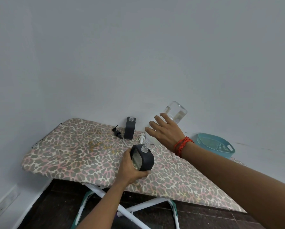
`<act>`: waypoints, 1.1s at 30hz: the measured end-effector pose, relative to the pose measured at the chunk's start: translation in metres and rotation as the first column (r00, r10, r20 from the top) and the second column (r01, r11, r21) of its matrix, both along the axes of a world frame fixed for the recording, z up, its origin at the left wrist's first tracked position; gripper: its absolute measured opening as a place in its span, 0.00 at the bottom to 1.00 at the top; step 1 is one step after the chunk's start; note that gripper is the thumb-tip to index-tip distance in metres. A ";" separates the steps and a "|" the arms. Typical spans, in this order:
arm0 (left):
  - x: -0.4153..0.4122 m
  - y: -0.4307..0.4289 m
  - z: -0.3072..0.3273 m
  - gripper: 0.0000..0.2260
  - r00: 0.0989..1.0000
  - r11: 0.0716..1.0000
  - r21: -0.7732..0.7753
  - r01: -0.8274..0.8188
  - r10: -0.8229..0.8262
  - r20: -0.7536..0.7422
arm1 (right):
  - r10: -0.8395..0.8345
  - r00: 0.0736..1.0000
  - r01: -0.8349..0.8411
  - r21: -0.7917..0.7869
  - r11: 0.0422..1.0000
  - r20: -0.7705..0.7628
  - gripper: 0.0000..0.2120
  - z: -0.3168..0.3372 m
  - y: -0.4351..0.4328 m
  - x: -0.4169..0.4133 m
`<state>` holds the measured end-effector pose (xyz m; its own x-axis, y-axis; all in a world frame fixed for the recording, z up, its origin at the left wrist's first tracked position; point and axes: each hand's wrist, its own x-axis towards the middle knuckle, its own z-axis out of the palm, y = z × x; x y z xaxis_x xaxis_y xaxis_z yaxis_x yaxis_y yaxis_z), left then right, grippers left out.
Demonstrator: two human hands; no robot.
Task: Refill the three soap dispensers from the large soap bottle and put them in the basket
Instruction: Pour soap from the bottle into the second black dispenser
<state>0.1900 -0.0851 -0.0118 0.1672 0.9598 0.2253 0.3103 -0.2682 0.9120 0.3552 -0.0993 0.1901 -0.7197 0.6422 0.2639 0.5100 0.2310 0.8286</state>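
My right hand (165,132) grips the large clear soap bottle (175,113), tipped neck-down, its threaded mouth meeting the open neck of a dark grey soap dispenser (146,160). My left hand (130,169) holds that dispenser tilted above the ironing board (69,151). A second dark grey dispenser (129,129) stands uncapped near the wall. A black pump head (117,131) lies left of it, and a white pump head (141,137) lies to its right. A teal basket (216,143) sits at the board's right, behind my right forearm. No third dispenser shows.
The board has a leopard-print cover and white crossed legs (130,209) over a dark floor. A plain grey wall runs close behind the board. A red thread band circles my right wrist (181,144).
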 end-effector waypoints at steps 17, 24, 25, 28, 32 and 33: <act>-0.001 0.000 -0.001 0.56 1.000 1.000 -0.006 0.008 -0.008 0.023 | 0.012 1.000 -0.013 0.048 0.999 0.024 0.18 0.016 -0.002 -0.003; 0.000 0.000 -0.001 0.55 1.000 1.000 0.002 0.006 -0.006 0.023 | 0.039 0.999 -0.040 0.058 0.998 0.012 0.16 0.019 0.000 -0.002; 0.000 0.000 -0.001 0.56 1.000 1.000 0.002 0.007 -0.007 0.022 | 0.036 0.999 -0.037 0.057 0.998 0.012 0.16 0.018 0.001 -0.002; -0.001 0.000 0.000 0.55 1.000 1.000 0.002 0.008 -0.008 0.016 | 0.029 1.000 -0.030 0.050 0.998 0.011 0.16 0.015 0.001 -0.002; -0.001 0.000 0.000 0.55 1.000 1.000 0.004 0.010 -0.010 0.015 | 0.026 1.000 -0.026 0.036 0.999 0.008 0.16 0.005 0.002 -0.003; -0.001 -0.001 0.001 0.55 1.000 1.000 0.003 0.010 -0.010 0.014 | 0.023 1.000 -0.023 0.028 0.999 0.006 0.16 0.001 0.002 -0.003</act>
